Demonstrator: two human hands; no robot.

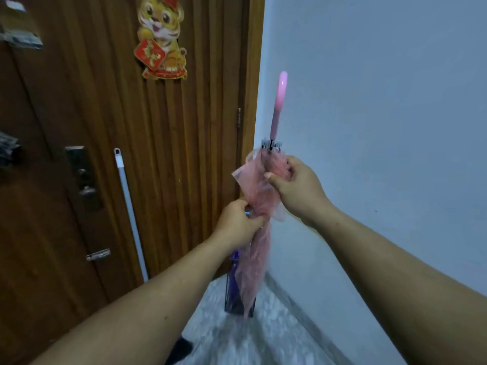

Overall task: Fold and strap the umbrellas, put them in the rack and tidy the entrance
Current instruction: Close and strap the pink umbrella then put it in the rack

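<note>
Umbrella [259,204], pink and see-through, upright between my hands by the wall [382,101].

My left hand [238,225] pinches the gathered canopy at mid-length; my right hand [295,185] curls round the loose folds under the handle [279,101]. I judge it light, the film soft and slippery, so the bunched middle is the place to hold. Its tip hangs at the rack [237,304] below.

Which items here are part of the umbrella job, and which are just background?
In play:
- translucent pink umbrella with pink handle
- left hand, gripping its middle
- right hand, pinching its canopy
- dark wire rack on the floor
- purple umbrella standing in it

Background:
- brown wooden door
- tiger decoration
- white pole leaning on door
</note>
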